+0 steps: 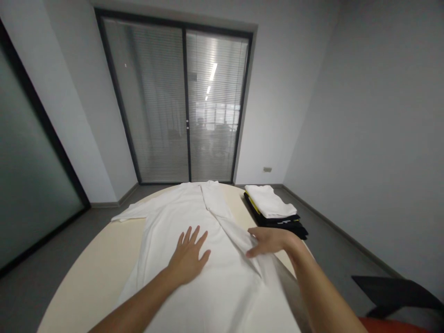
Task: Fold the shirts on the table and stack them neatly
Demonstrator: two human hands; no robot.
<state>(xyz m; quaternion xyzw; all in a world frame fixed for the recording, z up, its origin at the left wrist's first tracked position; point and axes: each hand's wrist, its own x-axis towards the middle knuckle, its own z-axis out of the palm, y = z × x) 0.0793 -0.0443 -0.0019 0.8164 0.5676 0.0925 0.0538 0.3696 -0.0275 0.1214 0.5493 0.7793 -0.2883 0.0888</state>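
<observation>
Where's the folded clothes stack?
In the head view, the folded clothes stack lies on the table, right of the spread shirt, just beyond the right hand.

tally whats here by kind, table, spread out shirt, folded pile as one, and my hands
Table: 1
Spread white shirt: 1
Folded clothes pile: 1 (its separate layers are hard to count)
Hands: 2 (left hand, right hand)
Total: 5

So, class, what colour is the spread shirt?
The shirt is white, best seen in the head view.
</observation>
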